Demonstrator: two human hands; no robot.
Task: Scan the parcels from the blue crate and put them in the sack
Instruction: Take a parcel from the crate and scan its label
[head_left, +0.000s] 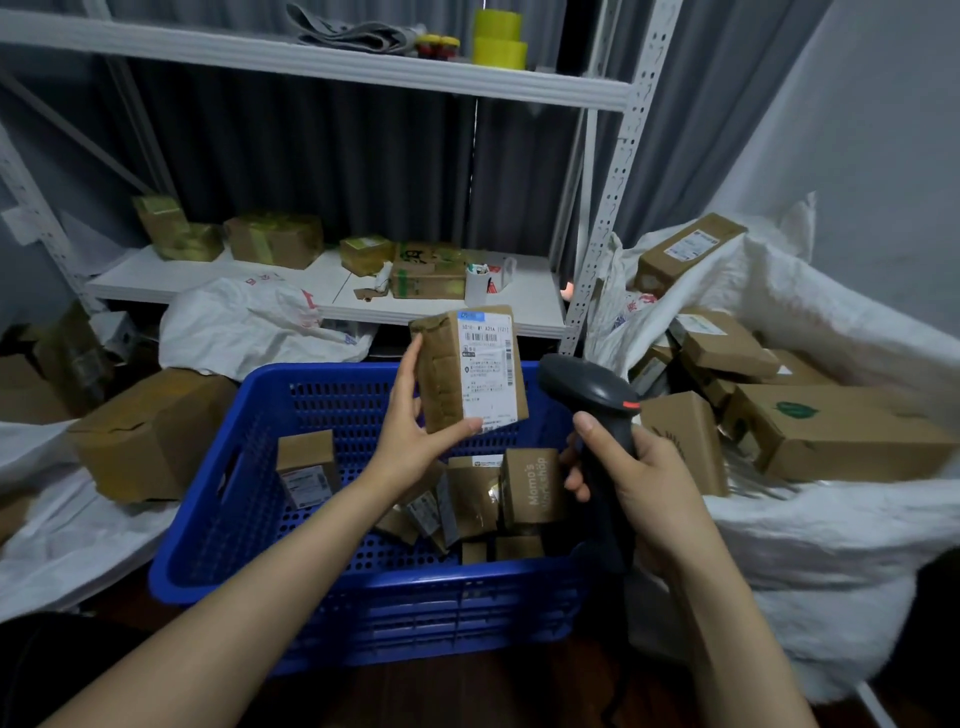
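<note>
Rightmost and biggest, the white sack (779, 545) slumps open on the floor, with at least six brown parcels lying in it; the longest one (841, 431) lies on its side, its long axis running left to right. Behind, a white metal rack (613, 171) carries two shelves: about five tape-wrapped boxes on the lower one and two yellow tape rolls (498, 36) stacked on the upper. One blue crate (249, 499) stands in the middle, just left of the sack. It holds one parcel standing apart at its left side (306, 467) and a jumble of roughly six more toward the right; the exact count is hard to tell where they overlap. One large brown carton (150, 431) sits left of the crate.

Above the crate's far rim, the held parcel (467, 374) stands nearly upright, long axis vertical and tipped slightly, its white label facing the camera with the barcode near the top. The left hand (410, 431) pinches it, fingers on the left edge and thumb under the bottom. One black scanner (597, 405) is beside it, its head aimed up and left toward the parcel, handle running downward. The right hand (644, 473) is wrapped round that handle.
</note>
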